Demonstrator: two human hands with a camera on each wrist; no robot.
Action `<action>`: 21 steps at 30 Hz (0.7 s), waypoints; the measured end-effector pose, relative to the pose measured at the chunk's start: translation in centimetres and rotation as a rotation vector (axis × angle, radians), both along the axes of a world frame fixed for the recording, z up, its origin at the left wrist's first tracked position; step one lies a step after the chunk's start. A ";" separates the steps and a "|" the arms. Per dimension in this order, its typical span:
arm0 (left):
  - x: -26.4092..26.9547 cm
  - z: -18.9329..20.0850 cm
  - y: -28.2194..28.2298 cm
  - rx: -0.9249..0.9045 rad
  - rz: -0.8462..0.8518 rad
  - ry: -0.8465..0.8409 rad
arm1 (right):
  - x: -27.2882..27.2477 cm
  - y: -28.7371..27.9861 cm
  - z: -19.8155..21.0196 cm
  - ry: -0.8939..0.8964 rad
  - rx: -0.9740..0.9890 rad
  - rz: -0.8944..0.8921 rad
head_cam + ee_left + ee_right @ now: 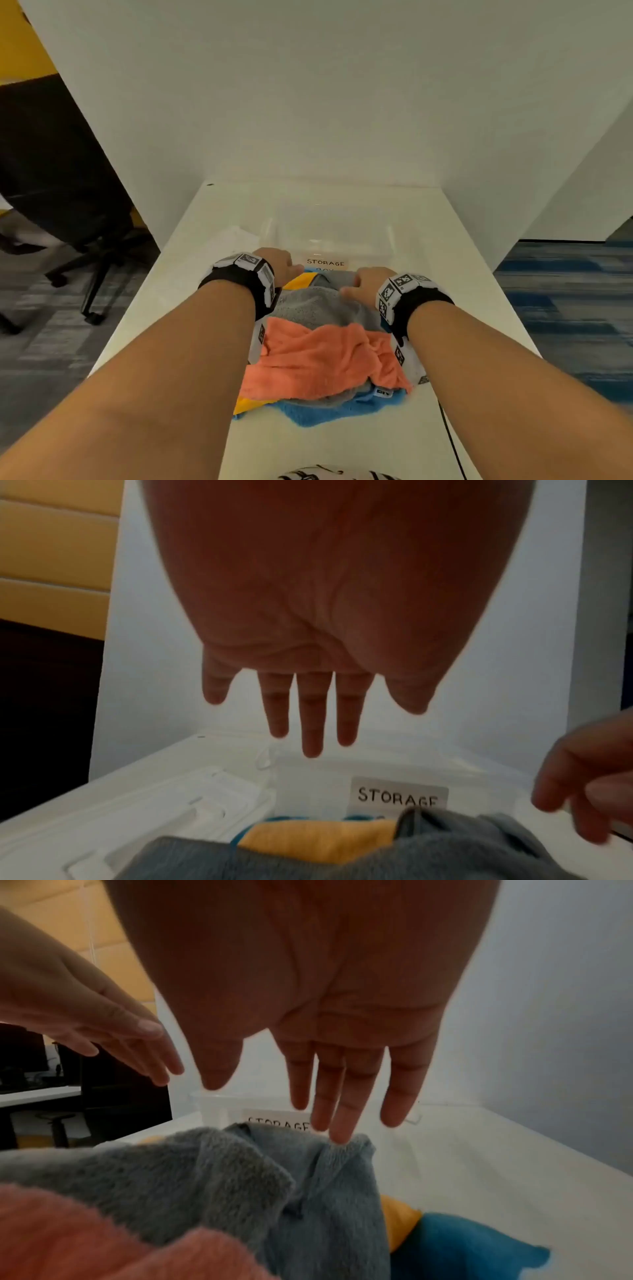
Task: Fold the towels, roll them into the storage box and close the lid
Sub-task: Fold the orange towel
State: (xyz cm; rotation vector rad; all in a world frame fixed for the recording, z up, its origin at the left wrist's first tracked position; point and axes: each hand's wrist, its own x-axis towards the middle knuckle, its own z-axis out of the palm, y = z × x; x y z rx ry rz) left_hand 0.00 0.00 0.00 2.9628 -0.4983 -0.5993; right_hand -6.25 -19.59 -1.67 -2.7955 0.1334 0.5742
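A heap of towels lies on the white table [462, 308] in front of me: a salmon towel [318, 356] on top, a grey towel [308, 305] behind it, a blue towel [329, 407] and a yellow towel [250, 404] underneath. Beyond the heap stands the clear storage box [332, 233], open, with a "STORAGE BOX" label [325, 263]. My left hand [277, 263] hovers open over the heap's far left, its straight fingers [311, 715] holding nothing. My right hand [366, 284] is open too; its fingertips [339, 1137] reach the grey towel's [205, 1177] far edge.
The box's clear lid [137, 818] lies flat on the table, left of the box. White partition walls [308, 102] close off the back and right. An office chair [78, 205] stands on the floor to the left. A dark cable [452, 442] runs along the table's near right.
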 end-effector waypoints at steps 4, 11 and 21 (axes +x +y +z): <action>-0.4 -2.0 0.0 0.130 -0.088 0.211 | 0.0 0.2 -1.6 0.173 -0.086 0.064; -1.4 -2.5 0.4 0.012 -0.080 0.284 | -0.7 0.4 -1.8 0.387 -0.028 0.132; -2.5 -1.6 0.6 -0.077 -0.057 0.282 | -1.8 0.7 -0.9 0.336 -0.094 0.221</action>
